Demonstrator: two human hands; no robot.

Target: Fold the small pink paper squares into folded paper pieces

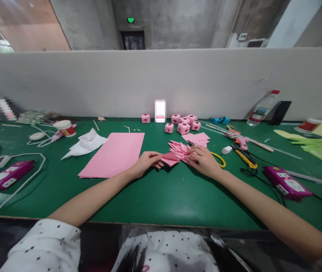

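Green counter [155,204]: smooth top spanning the whole width of the view.
Grey partition [107,83]: upright along the counter's far edge, a bottle [263,109] leaning on it at the right.
Room behind: concrete wall [93,22], with a lit green exit sign [130,20] over a dark doorway [132,40].
Left hand [146,163]: thumb and fingers pinched on a folded pink piece [171,158] at the middle of the counter.
Right hand [204,160]: fingers bent over a pile of folded pink pieces [179,148], touching it; whether it grips one, I cannot tell.
Far side: pink paper cubes [183,127] clustered near the partition.
Left flank: pink sheets [115,155], their right edge near the left hand; white paper [85,142] just beyond.
Right flank: a yellow loop [222,158] just beside the right hand; cutter [246,158] and purple box [287,183] farther out.
Near edge: straight, crossing beneath both forearms.
Open room: green surface between the forearms, from the folded piece back to the near edge; a narrower strip between the sheets and the pile.
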